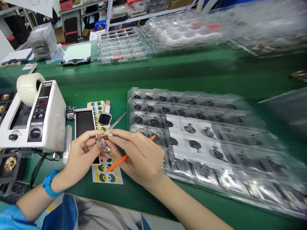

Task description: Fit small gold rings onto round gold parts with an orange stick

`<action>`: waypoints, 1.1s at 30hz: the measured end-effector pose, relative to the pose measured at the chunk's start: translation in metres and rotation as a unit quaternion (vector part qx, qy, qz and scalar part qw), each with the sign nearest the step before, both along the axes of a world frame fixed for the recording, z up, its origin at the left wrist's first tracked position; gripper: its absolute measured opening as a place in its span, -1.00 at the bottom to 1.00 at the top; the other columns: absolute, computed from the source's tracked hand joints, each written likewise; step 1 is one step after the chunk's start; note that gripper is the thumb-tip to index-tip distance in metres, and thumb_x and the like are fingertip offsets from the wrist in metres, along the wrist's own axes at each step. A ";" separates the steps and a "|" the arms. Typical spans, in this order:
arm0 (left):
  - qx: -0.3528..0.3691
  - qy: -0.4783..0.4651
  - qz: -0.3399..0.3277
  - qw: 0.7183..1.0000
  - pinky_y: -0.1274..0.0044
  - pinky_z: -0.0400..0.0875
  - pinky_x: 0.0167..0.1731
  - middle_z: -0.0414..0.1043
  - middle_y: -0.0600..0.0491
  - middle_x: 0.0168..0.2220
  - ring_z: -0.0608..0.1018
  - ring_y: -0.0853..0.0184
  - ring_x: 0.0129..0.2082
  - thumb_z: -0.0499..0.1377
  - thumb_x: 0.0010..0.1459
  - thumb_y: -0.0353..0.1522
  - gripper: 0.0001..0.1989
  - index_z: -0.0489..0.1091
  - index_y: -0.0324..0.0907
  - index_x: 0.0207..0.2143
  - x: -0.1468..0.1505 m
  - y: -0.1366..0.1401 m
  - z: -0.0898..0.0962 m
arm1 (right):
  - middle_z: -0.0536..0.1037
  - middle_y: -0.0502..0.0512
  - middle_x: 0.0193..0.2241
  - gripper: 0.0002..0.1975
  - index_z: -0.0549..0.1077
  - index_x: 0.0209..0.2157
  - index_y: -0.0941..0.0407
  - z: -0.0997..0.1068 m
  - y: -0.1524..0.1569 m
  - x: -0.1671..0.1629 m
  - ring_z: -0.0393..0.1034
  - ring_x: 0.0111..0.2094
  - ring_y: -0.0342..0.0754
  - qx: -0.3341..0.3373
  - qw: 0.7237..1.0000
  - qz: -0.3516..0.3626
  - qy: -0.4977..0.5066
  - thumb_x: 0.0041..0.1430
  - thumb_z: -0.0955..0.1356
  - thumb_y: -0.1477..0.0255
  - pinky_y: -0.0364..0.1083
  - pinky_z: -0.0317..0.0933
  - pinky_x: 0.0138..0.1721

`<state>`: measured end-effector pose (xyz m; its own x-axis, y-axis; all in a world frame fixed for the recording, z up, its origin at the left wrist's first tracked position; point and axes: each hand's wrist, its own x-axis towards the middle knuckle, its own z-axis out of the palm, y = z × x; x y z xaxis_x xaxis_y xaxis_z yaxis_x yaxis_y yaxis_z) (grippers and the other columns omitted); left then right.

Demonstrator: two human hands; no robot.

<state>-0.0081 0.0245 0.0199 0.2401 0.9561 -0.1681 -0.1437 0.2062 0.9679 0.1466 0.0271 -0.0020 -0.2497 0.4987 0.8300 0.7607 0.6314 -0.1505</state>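
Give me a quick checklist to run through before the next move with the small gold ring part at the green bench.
1. Gold ring part pinched between the fingers of the left hand: ok.
2. Right hand touching the part: ok.
3. Tweezers in the right hand, tips pointing away from the part: ok.
4. Orange stick also in the right hand: ok.
5. Sticker sheet lying flat under the hands: ok.
6. Part's seating or orientation: cannot tell, too small.
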 end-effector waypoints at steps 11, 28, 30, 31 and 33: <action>0.045 0.004 0.037 0.998 0.43 0.64 -0.30 0.62 0.04 -0.37 0.64 0.26 -0.38 0.27 0.11 -0.38 -0.78 0.51 -0.20 -0.15 0.006 -0.007 -0.009 | 0.64 0.18 -0.36 -0.88 0.44 -0.24 0.13 -0.007 0.002 0.001 0.52 -0.43 -0.03 0.018 0.999 0.048 -0.005 0.23 0.31 0.60 -0.09 0.30 -0.51; 0.035 -0.009 0.056 0.998 0.66 0.43 -0.48 0.50 0.13 -0.54 0.52 0.43 -0.52 0.34 0.05 -0.34 -0.81 0.41 -0.21 -0.32 0.004 -0.001 -0.009 | 0.47 0.07 -0.39 -0.89 0.30 -0.21 0.08 -0.001 -0.003 0.000 0.32 -0.49 -0.12 -0.131 0.963 0.136 0.190 0.25 0.31 0.54 -0.15 0.19 -0.55; 0.015 -0.024 0.059 0.998 0.65 0.42 -0.48 0.47 0.14 -0.54 0.51 0.44 -0.53 0.36 0.02 -0.33 -0.79 0.38 -0.22 -0.39 0.001 0.002 -0.009 | 0.40 0.01 -0.43 -0.93 0.30 -0.21 0.05 0.003 -0.004 0.004 0.22 -0.56 -0.16 -0.176 0.937 0.159 0.257 0.32 0.25 0.50 -0.16 0.13 -0.58; 0.003 -0.034 0.056 0.998 0.64 0.44 -0.48 0.46 0.14 -0.54 0.51 0.44 -0.54 0.37 0.00 -0.32 -0.77 0.38 -0.22 -0.42 0.000 0.004 -0.009 | 0.35 -0.03 -0.46 -0.91 0.31 -0.20 0.04 0.004 -0.005 0.006 0.18 -0.59 -0.17 -0.202 0.927 0.159 0.273 0.34 0.22 0.51 -0.17 0.12 -0.58; -0.018 -0.057 0.038 0.998 0.61 0.47 -0.50 0.45 0.14 -0.53 0.52 0.42 -0.56 0.38 -0.03 -0.33 -0.77 0.38 -0.22 -0.43 -0.002 0.006 -0.007 | 0.28 -0.09 -0.52 -0.88 0.31 -0.19 0.03 0.007 -0.004 0.010 0.15 -0.61 -0.19 -0.267 0.917 0.162 0.249 0.34 0.23 0.54 -0.18 0.11 -0.58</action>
<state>-0.0096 0.0304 0.0125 0.1858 0.9663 -0.1779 -0.2683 0.2241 0.9369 0.1562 0.0234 0.0051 -0.1133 0.8331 0.5414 0.2987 0.5483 -0.7811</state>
